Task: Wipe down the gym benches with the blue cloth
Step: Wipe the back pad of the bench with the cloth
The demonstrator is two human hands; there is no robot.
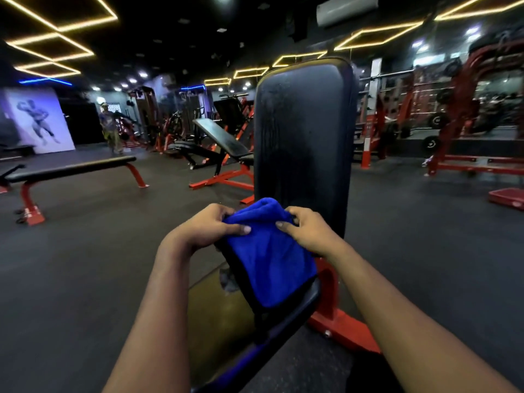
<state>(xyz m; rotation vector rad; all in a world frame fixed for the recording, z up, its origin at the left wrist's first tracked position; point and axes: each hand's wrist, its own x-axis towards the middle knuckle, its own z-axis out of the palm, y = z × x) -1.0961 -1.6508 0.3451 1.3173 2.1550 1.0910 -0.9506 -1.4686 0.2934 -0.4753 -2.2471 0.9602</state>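
Padded bench seat (295, 307) under plush blue cloth (269, 256)

Dim gym hall under a black ceiling (170, 29), crossed by yellow light strips (65, 26) in angular outlines, plus 2 short blue strips (45, 80) further back. White air conditioner (347, 9) high on the right. Dark rubber floor (85, 251) throughout. At left, pale wall panel (39, 120) bearing a bodybuilder figure. Black flat bench (71, 168) on red legs at left, incline bench (221, 137) mid-room. Red racks (467, 109) with weight plates (431, 143) along the right, low red platform (507, 198) on the floor nearby.
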